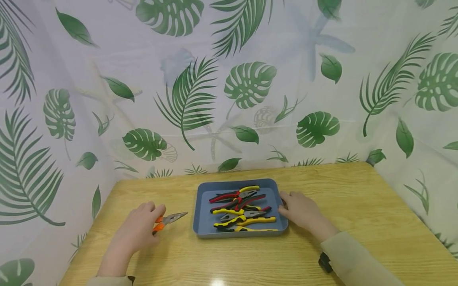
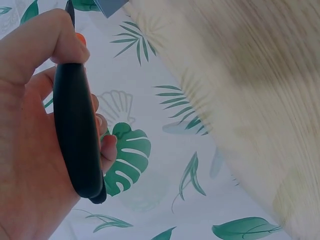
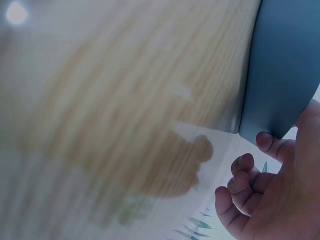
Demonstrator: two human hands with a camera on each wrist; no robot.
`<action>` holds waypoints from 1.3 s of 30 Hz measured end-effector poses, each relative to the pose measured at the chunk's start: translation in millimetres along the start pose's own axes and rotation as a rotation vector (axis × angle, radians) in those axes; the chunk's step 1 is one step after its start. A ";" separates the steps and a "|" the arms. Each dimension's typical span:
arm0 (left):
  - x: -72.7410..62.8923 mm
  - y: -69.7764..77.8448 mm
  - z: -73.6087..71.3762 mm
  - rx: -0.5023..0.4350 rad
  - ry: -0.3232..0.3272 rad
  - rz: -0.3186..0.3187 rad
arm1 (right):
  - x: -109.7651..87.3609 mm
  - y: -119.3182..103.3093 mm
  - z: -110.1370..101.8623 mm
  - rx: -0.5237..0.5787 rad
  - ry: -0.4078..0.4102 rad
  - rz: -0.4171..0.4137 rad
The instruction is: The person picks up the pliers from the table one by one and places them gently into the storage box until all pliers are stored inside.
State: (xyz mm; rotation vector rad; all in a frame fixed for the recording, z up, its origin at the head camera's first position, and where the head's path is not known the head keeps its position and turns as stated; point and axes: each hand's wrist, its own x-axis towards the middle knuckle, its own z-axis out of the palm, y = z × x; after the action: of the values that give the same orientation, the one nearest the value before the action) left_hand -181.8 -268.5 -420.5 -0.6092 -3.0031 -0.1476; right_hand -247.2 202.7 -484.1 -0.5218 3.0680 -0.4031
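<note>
My left hand (image 1: 141,224) grips a pair of needle-nose pliers (image 1: 175,217) with orange and black handles, held left of the blue-grey tray (image 1: 199,210). The jaws of these pliers point right, toward the tray. Seen from the left wrist, a dark handle (image 2: 77,130) lies along the palm, with the thumb over its upper end. At the tray's right side, my right hand (image 1: 302,210) pinches the wall; in the right wrist view a fingertip (image 3: 265,140) touches the outer face and the other fingers are curled below. The thumb is partly hidden behind the wall.
Inside the tray lie several pliers with red-black handles (image 1: 229,196) and yellow-black handles (image 1: 255,221), some overlapping. The tray stands on a wood-grain table (image 1: 250,262). A leaf-patterned cloth (image 1: 279,91) hangs behind the table and along its sides.
</note>
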 end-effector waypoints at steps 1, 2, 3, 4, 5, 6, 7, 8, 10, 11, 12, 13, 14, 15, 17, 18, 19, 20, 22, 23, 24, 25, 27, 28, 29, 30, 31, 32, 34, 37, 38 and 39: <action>0.7 0.8 -0.4 0.002 0.001 0.002 | 0.1 0.3 0.3 0.002 0.001 0.000; 1.4 1.6 -0.9 0.003 -0.001 0.002 | 0.3 0.6 0.6 0.003 0.001 0.000; 1.9 2.4 -1.2 0.003 -0.005 0.001 | 0.4 0.8 0.8 0.004 0.001 -0.001; 2.5 3.4 -1.8 0.005 -0.007 0.001 | 0.4 0.9 1.0 0.003 0.001 -0.001; 3.0 4.4 -2.2 0.007 -0.010 -0.001 | 0.5 0.9 1.1 0.002 0.000 -0.002; 3.7 5.4 -2.6 0.008 -0.011 -0.003 | 0.4 0.8 1.0 0.001 -0.002 -0.002; 4.4 6.4 -2.8 0.008 -0.015 -0.003 | 0.3 0.6 0.8 0.000 -0.004 -0.002; 5.2 7.3 -3.3 0.008 -0.016 -0.003 | 0.3 0.5 0.7 -0.001 -0.005 -0.001; 7.4 9.2 -4.2 0.012 -0.014 -0.001 | 0.3 0.6 0.1 -0.003 -0.006 -0.002; 8.8 10.0 -4.6 0.016 -0.012 0.001 | 0.4 0.7 -0.1 -0.004 -0.006 -0.001; 10.2 10.9 -5.1 0.017 -0.009 0.003 | 0.7 1.1 -0.2 -0.003 -0.007 0.001; 11.6 11.7 -5.6 0.019 -0.004 0.008 | 1.0 1.3 -0.1 -0.004 -0.004 0.003; 13.0 12.4 -5.9 0.022 0.002 0.013 | 1.3 1.6 0.0 -0.006 -0.003 0.003; 14.3 13.2 -6.2 0.023 0.007 0.018 | 1.6 2.0 0.1 -0.008 -0.003 0.004; 16.5 14.4 -6.5 0.024 0.014 0.028 | 2.1 2.1 0.5 -0.012 -0.003 0.007; 17.2 14.9 -6.4 0.024 0.017 0.033 | 2.3 2.4 0.7 -0.013 -0.003 0.008; 18.0 15.4 -6.4 0.022 0.018 0.036 | 2.4 2.3 0.8 -0.016 -0.004 0.008; 18.6 15.9 -6.2 0.022 0.017 0.038 | 2.3 2.7 0.7 -0.017 -0.006 0.006; 19.7 16.8 -5.6 0.021 0.017 0.041 | 2.0 2.4 0.4 -0.016 -0.009 0.005; 20.2 17.2 -5.2 0.021 0.016 0.042 | 1.8 2.3 0.1 -0.016 -0.010 0.004; 20.8 17.6 -4.7 0.021 0.017 0.044 | 1.6 2.2 -0.2 -0.016 -0.011 0.001; 21.3 18.0 -4.4 0.022 0.017 0.045 | 1.3 1.6 -0.7 -0.015 -0.010 0.000; 22.5 18.8 -3.4 0.028 0.018 0.050 | 0.8 0.6 -1.2 -0.013 -0.009 0.000; 23.2 19.3 -3.0 0.031 0.019 0.054 | 0.8 0.3 -1.3 -0.012 -0.010 0.001; 23.9 19.9 -2.7 0.030 0.020 0.056 | 0.6 0.2 -1.5 -0.011 -0.009 -0.001; 24.6 20.6 -2.6 0.029 0.019 0.058 | 0.4 0.1 -1.5 -0.011 -0.009 0.000; 25.3 21.3 -2.4 0.027 0.018 0.060 | 0.5 0.3 -1.3 -0.011 -0.009 -0.001; 26.1 22.3 -2.5 0.024 0.016 0.061 | 0.6 0.6 -1.0 -0.011 -0.010 -0.001; 27.6 24.2 -2.9 0.016 0.017 0.066 | 1.0 1.8 0.0 -0.014 -0.010 -0.002; 30.2 26.8 -3.2 0.009 0.009 0.068 | 1.3 2.6 1.4 -0.017 -0.011 -0.001; 31.1 27.7 -3.2 0.010 0.009 0.071 | 1.4 2.7 1.7 -0.017 -0.012 -0.001; 32.2 28.3 -2.9 0.010 0.010 0.074 | 1.4 2.9 1.7 -0.017 -0.011 -0.002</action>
State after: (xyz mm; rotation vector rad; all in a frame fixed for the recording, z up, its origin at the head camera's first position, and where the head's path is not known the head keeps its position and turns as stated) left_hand -200.2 -230.5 -412.5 -0.7154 -2.9648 -0.1301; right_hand -249.4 204.5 -486.4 -0.5260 3.0632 -0.3737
